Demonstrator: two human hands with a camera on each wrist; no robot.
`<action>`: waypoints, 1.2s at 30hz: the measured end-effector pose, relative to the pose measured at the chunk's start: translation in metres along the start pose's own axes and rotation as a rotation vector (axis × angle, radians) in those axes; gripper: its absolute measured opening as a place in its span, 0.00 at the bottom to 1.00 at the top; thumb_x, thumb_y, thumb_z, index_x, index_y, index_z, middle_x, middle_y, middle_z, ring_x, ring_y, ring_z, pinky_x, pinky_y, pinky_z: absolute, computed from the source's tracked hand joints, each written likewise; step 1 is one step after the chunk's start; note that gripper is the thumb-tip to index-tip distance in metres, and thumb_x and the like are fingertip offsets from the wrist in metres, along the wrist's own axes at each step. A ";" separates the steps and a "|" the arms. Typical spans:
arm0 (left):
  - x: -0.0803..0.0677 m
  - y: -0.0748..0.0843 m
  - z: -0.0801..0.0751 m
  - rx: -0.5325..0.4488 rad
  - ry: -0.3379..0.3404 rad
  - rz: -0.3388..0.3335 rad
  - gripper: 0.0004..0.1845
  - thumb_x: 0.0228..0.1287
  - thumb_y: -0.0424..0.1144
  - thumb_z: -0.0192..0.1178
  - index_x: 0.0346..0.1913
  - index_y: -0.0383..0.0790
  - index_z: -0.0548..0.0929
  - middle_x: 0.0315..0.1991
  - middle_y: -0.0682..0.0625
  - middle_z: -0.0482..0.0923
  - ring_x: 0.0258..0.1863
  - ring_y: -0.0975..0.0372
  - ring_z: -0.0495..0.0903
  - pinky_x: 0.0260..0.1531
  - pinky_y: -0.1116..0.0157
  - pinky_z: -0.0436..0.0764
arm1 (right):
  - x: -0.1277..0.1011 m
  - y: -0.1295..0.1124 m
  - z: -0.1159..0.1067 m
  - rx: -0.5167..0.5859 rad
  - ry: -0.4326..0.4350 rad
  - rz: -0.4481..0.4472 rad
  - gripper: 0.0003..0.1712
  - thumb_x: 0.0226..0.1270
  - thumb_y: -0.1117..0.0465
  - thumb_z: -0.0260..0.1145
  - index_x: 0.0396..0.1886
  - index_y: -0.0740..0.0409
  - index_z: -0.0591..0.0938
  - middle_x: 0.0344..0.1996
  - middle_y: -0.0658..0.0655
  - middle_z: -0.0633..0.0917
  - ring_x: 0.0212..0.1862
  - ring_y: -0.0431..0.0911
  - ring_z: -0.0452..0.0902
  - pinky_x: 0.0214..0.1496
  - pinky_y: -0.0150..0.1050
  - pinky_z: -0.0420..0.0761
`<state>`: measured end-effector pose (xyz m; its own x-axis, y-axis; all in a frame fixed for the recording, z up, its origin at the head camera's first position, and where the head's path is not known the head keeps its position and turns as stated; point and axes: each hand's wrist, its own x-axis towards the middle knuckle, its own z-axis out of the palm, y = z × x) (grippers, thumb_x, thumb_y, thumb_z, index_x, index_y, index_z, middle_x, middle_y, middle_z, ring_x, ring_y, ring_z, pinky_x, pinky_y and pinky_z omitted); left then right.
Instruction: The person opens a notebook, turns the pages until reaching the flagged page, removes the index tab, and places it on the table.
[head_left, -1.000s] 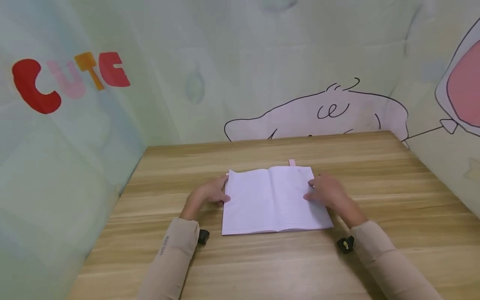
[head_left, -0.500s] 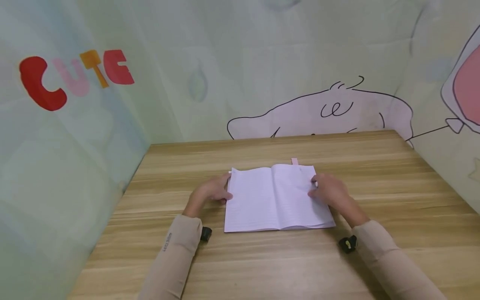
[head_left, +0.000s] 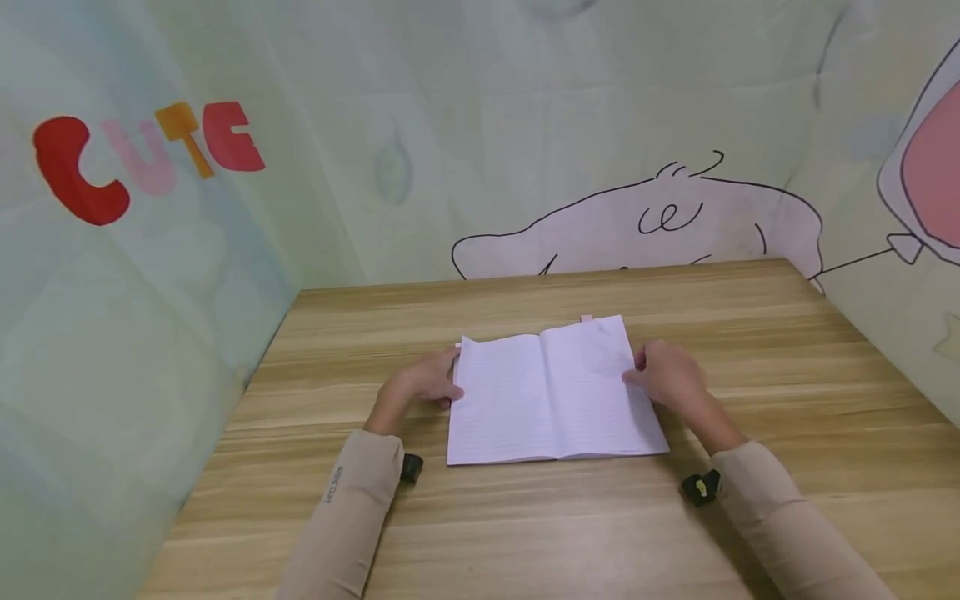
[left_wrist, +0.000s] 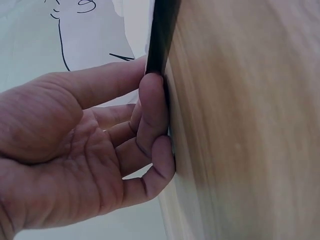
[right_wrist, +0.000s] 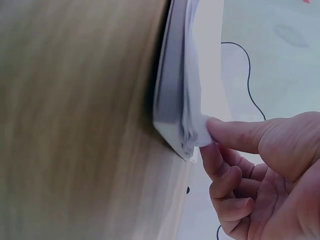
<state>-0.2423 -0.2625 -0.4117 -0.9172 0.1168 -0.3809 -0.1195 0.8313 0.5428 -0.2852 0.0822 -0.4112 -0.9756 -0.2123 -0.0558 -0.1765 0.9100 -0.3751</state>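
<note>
While the left hand (head_left: 422,379) grips the notebook (head_left: 498,404) at left, the right hand (head_left: 667,375) pinches its right page (head_left: 588,379), now raised higher, partly separated.

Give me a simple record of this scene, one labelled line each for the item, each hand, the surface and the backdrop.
Item: notebook, lying open, with a pink tab showing past its far edge
Left hand: left hand holds the notebook's left edge
Right hand: right hand pinches the outer edge of the right-hand page between thumb and index finger; sheet count unclear
Surface: wood-grain table
Backdrop: pale green, printed with a cartoon figure and a pink balloon
</note>
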 end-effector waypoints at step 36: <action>-0.002 -0.002 0.001 0.014 0.014 -0.006 0.40 0.54 0.33 0.61 0.67 0.38 0.52 0.30 0.45 0.75 0.22 0.61 0.77 0.27 0.68 0.72 | -0.003 -0.014 0.007 0.101 0.273 0.005 0.08 0.58 0.56 0.59 0.32 0.55 0.81 0.29 0.54 0.82 0.28 0.48 0.73 0.23 0.37 0.66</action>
<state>-0.2397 -0.2638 -0.4124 -0.9217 0.1047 -0.3736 -0.1196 0.8393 0.5304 -0.2789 0.0677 -0.4123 -0.9778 -0.0918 0.1881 -0.1712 0.8677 -0.4667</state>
